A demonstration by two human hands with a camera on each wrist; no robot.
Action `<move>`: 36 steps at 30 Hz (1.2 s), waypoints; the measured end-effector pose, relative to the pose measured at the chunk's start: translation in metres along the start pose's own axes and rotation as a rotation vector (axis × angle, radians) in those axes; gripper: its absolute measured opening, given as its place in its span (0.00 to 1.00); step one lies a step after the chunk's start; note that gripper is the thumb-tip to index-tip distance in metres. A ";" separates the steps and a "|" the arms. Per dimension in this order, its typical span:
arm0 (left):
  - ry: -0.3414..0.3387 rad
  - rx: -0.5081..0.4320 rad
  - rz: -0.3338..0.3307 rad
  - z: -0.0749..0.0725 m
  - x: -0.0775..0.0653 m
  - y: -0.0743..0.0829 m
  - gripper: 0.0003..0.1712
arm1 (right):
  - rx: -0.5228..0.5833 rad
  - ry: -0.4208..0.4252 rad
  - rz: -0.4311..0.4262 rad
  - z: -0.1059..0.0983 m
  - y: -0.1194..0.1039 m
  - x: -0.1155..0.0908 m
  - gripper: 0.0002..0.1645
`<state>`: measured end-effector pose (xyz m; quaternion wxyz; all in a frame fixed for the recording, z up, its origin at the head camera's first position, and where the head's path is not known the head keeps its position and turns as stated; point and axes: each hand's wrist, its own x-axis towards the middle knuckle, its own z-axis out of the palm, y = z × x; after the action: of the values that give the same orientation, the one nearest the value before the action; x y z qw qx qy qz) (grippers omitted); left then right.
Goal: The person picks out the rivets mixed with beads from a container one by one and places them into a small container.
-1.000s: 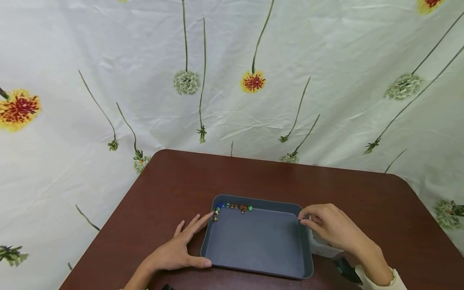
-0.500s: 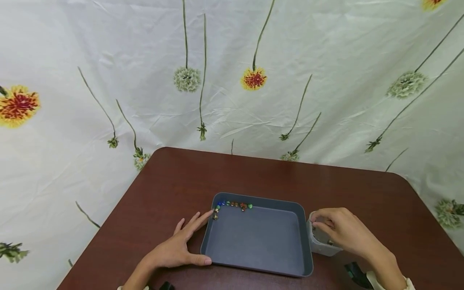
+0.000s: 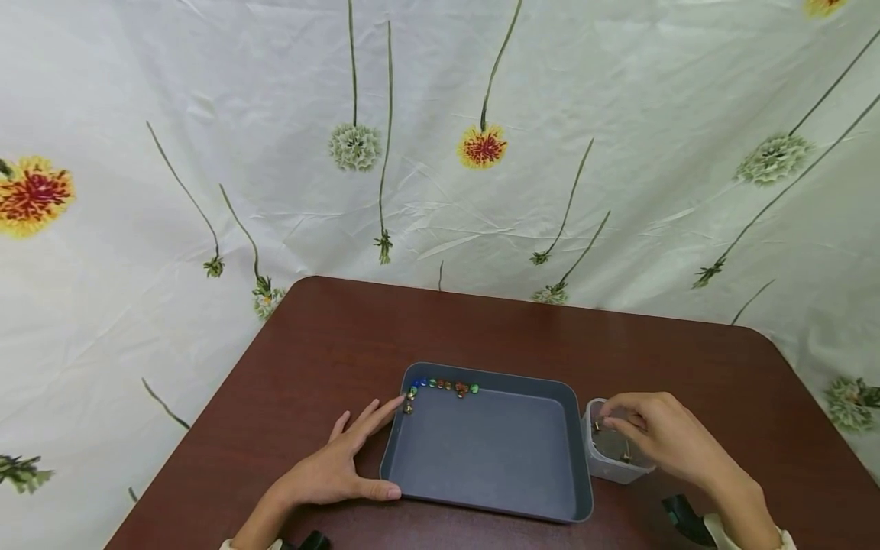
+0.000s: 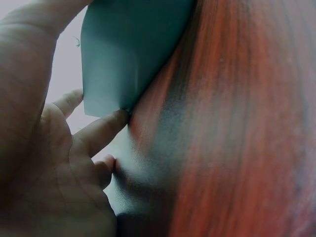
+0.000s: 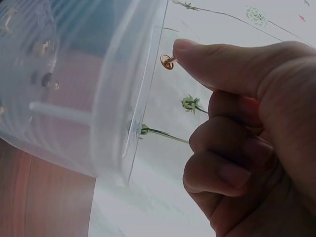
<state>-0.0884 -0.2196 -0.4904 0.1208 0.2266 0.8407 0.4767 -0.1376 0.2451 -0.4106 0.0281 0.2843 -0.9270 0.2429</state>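
Observation:
My left hand (image 3: 326, 475) spreads its fingers along the left side of a grey tray (image 3: 491, 454), fingertips and thumb touching the rim. Small shiny round pieces (image 3: 441, 384), blue, green, brown and gold, line the tray's far-left corner and part of the far edge. Over the open mouth of a clear plastic box (image 3: 615, 471) is my right hand (image 3: 667, 439). Between thumb and forefinger it pinches a small gold-coloured piece with a round ring-like end (image 5: 168, 62); its other fingers are curled in. Several small gold pieces (image 3: 626, 457) lie inside the box.
Both containers stand on a dark reddish-brown table (image 3: 385, 321), the box against the tray's right side. Behind the table hangs a white cloth (image 3: 289, 99) printed with flowers. A black device (image 3: 684, 519) sits at the right wrist.
My right hand has moved from the tray's right rim rightward to above the box, uncovering more of the box's inside. The left hand keeps its place on the tray.

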 end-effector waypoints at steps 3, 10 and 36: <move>0.000 -0.003 0.002 0.000 0.000 0.000 0.62 | -0.006 0.003 0.005 -0.001 0.001 -0.001 0.10; 0.005 0.003 0.001 0.001 0.000 0.000 0.62 | -0.016 0.007 0.008 -0.001 0.002 -0.001 0.09; 0.004 0.004 0.001 0.001 0.000 0.001 0.62 | 0.021 -0.008 -0.004 0.004 -0.010 0.015 0.06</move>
<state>-0.0883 -0.2188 -0.4902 0.1182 0.2263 0.8419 0.4754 -0.1446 0.2282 -0.4069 0.0216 0.2873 -0.9240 0.2516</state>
